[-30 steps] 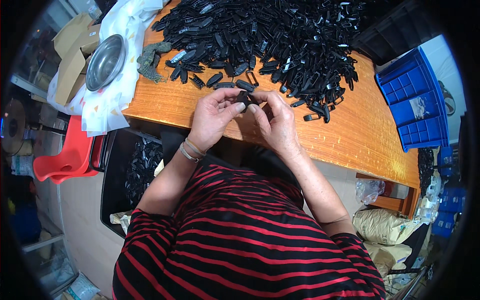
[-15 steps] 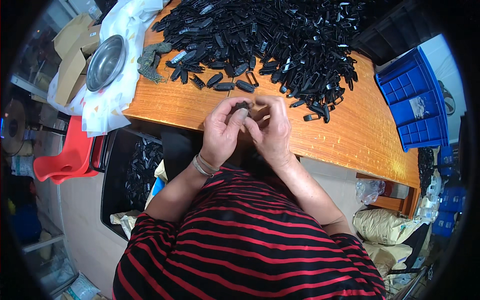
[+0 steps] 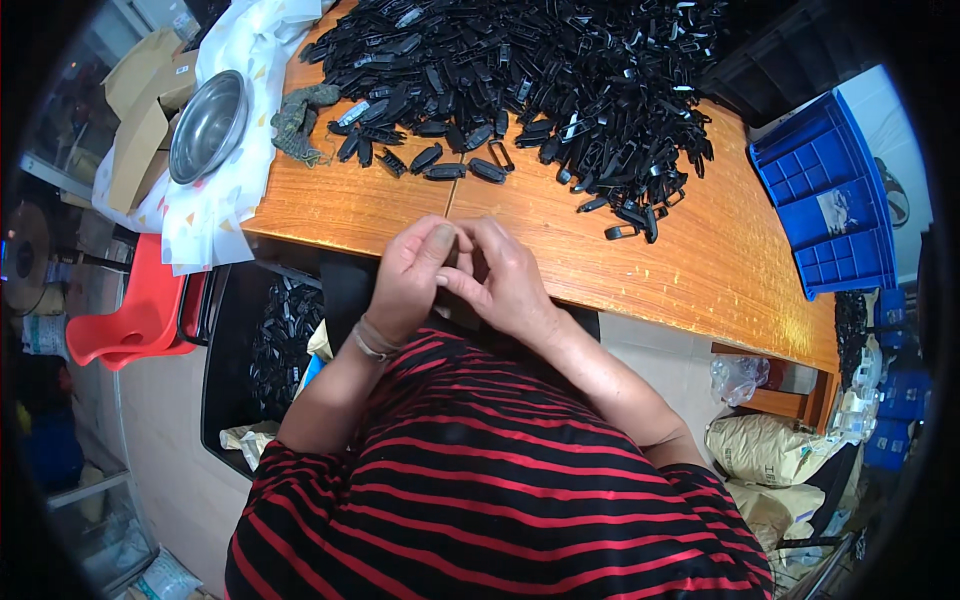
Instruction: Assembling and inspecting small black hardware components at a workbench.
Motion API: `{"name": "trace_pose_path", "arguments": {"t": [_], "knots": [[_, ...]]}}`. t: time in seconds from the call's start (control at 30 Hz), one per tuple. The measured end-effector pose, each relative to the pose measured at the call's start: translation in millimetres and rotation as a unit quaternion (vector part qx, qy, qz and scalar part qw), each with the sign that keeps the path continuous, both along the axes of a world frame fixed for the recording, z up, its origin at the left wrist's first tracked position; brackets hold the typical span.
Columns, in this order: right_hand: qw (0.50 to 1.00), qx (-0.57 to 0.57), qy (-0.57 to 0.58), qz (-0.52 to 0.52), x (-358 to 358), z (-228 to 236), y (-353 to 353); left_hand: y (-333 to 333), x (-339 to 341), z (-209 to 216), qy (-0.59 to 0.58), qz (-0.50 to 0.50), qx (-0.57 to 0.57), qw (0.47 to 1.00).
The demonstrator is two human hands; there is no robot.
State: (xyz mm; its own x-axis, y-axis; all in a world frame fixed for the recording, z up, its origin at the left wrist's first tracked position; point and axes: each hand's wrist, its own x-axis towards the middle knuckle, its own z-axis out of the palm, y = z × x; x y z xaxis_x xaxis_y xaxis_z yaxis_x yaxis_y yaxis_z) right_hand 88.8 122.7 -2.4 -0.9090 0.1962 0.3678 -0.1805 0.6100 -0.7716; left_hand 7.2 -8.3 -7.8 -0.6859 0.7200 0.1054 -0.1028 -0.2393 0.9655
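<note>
At the near edge of the wooden table (image 3: 560, 255), my left hand (image 3: 408, 270) and my right hand (image 3: 508, 285) meet, fingers bent and pressed together. Whatever lies between them is hidden behind the fingers. Beyond my hands, several small black plastic parts (image 3: 445, 173) lie loose in a short row, some long and rounded. One thin black rectangular frame (image 3: 501, 155) is among them. Behind these rises a big heap of similar black parts (image 3: 520, 75), spreading over the far side of the table.
A grey-green cloth bundle (image 3: 300, 120) and a metal bowl (image 3: 208, 127) sit at the left. To the right stands a blue plastic crate (image 3: 825, 200). Below the table's left side, a black bin (image 3: 235, 370) holds more black parts, near a red chair (image 3: 140, 310).
Both hands have moved left and slightly toward me, closing tighter together. The dark part seen between my fingers before is now hidden.
</note>
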Motion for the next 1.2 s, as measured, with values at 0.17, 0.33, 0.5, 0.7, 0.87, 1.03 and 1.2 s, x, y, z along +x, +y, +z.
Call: {"name": "trace_pose_path", "arguments": {"t": [0.17, 0.33, 0.5, 0.7, 0.87, 1.03, 1.2], "knots": [[1.0, 0.003, -0.014, -0.018, -21, 6, 37, -82, -38, 10, 0.203, 0.141, -0.266, 0.932], [0.967, 0.186, -0.058, -0.166, -55, 11, 79, -125, -67, 31, 0.464, 0.146, -0.449, 0.75], [0.947, 0.256, -0.115, -0.159, -82, 9, 87, -32, -62, 32, 0.524, 0.173, -0.269, 0.789], [0.941, 0.235, -0.208, -0.126, -90, 19, 91, 34, -77, 7, 0.604, 0.166, -0.292, 0.723], [0.932, 0.285, -0.188, -0.119, -89, 14, 94, 39, -75, 8, 0.593, 0.16, -0.288, 0.735], [0.927, 0.321, -0.162, -0.109, -88, 12, 85, 33, -69, 3, 0.583, 0.139, -0.27, 0.753], [0.924, 0.326, -0.165, -0.114, -87, 10, 84, 33, -63, -6, 0.551, 0.125, -0.231, 0.792]]}}
